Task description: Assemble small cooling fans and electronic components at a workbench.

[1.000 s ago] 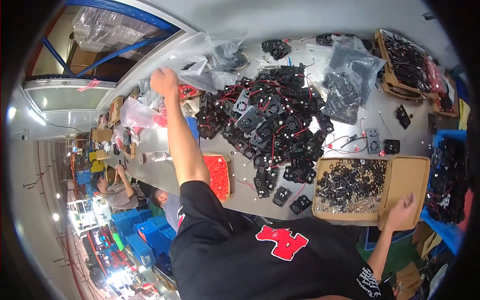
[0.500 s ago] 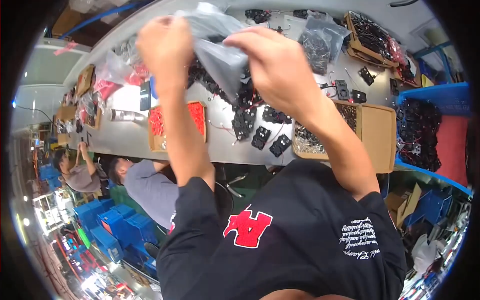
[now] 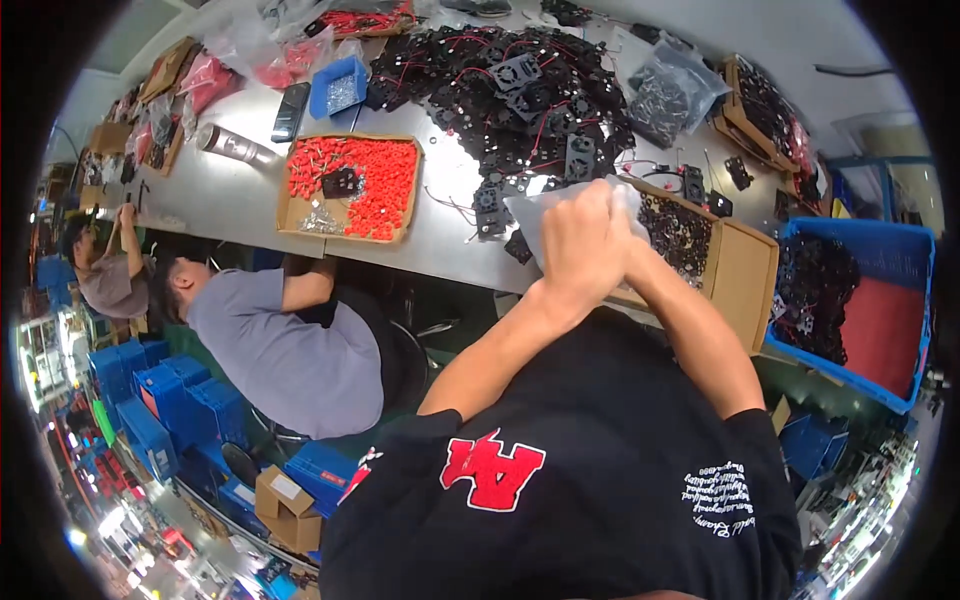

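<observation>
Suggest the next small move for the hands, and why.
Probably ease the left hand and right hand slightly apart: they are bunched together at the translucent plastic bag, covering much of it, and its opening can't be made out.

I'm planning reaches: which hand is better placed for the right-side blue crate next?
Likely the right hand: its forearm lies nearer the blue crate; the left hand would probably cross over that arm.
</observation>
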Demonstrator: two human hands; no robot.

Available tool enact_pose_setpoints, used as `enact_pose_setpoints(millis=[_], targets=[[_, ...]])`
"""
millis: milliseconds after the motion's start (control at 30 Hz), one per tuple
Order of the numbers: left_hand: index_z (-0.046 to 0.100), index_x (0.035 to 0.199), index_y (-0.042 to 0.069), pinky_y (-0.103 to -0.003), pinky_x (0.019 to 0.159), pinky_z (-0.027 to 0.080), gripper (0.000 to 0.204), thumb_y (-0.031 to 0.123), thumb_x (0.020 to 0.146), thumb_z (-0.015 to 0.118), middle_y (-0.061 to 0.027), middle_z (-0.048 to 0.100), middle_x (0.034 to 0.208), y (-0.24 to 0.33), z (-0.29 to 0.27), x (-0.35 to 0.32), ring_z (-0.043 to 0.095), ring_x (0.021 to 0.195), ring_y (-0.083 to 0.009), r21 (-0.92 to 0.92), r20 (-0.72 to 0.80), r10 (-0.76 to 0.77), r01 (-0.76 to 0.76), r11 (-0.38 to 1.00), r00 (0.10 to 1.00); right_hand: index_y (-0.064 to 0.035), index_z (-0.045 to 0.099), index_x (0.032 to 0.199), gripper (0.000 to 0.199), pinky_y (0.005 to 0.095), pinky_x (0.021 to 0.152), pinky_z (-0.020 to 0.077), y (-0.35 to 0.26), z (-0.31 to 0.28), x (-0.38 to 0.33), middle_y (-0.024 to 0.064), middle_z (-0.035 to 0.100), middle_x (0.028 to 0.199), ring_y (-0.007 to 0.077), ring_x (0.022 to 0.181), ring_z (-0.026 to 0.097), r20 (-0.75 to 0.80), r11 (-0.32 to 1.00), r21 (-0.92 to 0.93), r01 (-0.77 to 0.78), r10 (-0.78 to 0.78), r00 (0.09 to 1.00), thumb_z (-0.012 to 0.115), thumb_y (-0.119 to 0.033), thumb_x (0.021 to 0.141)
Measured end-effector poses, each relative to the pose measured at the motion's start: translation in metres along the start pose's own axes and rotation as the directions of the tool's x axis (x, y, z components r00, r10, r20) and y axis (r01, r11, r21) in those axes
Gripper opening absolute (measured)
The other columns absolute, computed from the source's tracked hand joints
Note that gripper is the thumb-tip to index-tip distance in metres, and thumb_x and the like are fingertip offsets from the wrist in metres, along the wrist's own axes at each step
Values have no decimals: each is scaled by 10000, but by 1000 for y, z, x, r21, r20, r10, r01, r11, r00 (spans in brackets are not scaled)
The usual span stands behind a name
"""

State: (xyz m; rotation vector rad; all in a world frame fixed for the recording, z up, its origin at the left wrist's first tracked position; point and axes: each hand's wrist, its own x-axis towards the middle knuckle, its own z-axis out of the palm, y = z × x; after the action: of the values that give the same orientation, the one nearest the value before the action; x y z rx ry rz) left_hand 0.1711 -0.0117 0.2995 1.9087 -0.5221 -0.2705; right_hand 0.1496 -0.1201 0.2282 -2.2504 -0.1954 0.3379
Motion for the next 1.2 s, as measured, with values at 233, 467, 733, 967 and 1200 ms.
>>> enact_pose_setpoints(millis=[233, 467, 733, 967, 1200], targets=[[578, 757, -21, -421, 551, 457, 264, 174, 936, 572, -199, 592, 635, -11, 7, -38, 613, 607, -400, -64, 72, 35, -30, 997, 997, -71, 639, 1112, 256, 396, 930, 474, 8, 54, -36, 186, 656, 1067, 312, 1072, 606, -141, 980, 132, -150, 168, 976, 561, -175, 892], [597, 802, -10, -440, 521, 438, 178, 126, 916, 604, -213, 592, 641, -30, 8, -68, 599, 583, -414, 112, 230, 55, -83, 990, 972, -99, 628, 1155, 274, 392, 947, 463, 18, 96, -68, 167, 641, 1093, 298, 1082, 594, -222, 937, 252, -241, 298, 928, 548, -190, 910], [637, 907, -20, -460, 592, 491, 177, 144, 924, 575, -231, 637, 694, -25, -9, -44, 655, 657, -404, 211, 126, 125, -150, 966, 984, -3, 637, 1072, 240, 448, 789, 517, -3, 61, -60, 224, 682, 988, 370, 926, 672, -328, 971, 108, -215, 239, 914, 504, -127, 915], [641, 880, -20, -472, 632, 499, 206, 170, 924, 574, -236, 651, 707, 0, -8, -6, 656, 681, -421, 135, 106, 11, -25, 990, 994, -94, 687, 1066, 294, 382, 812, 520, -24, -7, -39, 141, 688, 1065, 244, 969, 664, -175, 691, 485, -536, 677, 715, 571, -325, 927], [653, 849, -31, -475, 651, 496, 239, 189, 909, 582, -244, 650, 726, -14, 13, 17, 650, 686, -423, 245, 204, 117, -166, 955, 972, -137, 658, 1068, 304, 375, 719, 543, 10, 15, -29, 54, 686, 989, 177, 832, 652, 90, -163, 986, 31, 682, 726, 466, -366, 1012]])
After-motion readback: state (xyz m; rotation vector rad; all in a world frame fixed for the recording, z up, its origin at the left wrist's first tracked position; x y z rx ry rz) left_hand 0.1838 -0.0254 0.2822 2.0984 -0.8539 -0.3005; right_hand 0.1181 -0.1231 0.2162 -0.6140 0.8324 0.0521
